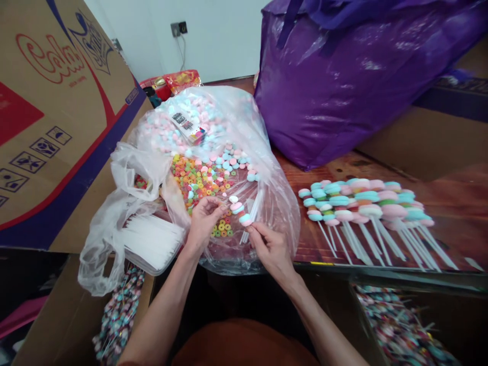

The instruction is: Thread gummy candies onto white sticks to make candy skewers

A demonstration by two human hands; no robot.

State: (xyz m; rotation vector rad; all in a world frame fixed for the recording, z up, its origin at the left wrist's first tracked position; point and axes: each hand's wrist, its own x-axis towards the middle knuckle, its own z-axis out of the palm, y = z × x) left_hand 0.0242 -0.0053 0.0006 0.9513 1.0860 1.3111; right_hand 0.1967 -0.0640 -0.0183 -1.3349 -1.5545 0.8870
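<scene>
My right hand (pixel 271 250) is closed, thumb and fingers pinching the lower end of a marshmallow skewer (pixel 241 212). Pink, blue and white pieces are threaded along it, tilted up toward the left. Beside its upper end is my left hand (pixel 206 219), fingertips pressed together; what they hold, if anything, is hidden. Under both hands lies a clear plastic bag (pixel 280 218). On it are ring-shaped gummies (pixel 222 229) in orange, yellow and green, loose pink and blue marshmallows (pixel 231 161), and several white sticks (pixel 256 206) near my right hand.
Finished-looking marshmallow skewers (pixel 366 203) lie in a pile on the table's right. A tub of white sticks (pixel 152 241) and a crumpled plastic bag (pixel 101 239) are at left. A printed carton (pixel 76 132) and purple bag (pixel 328 86) flank the work area. Open boxes with wrapped sweets (pixel 396 325) stand below.
</scene>
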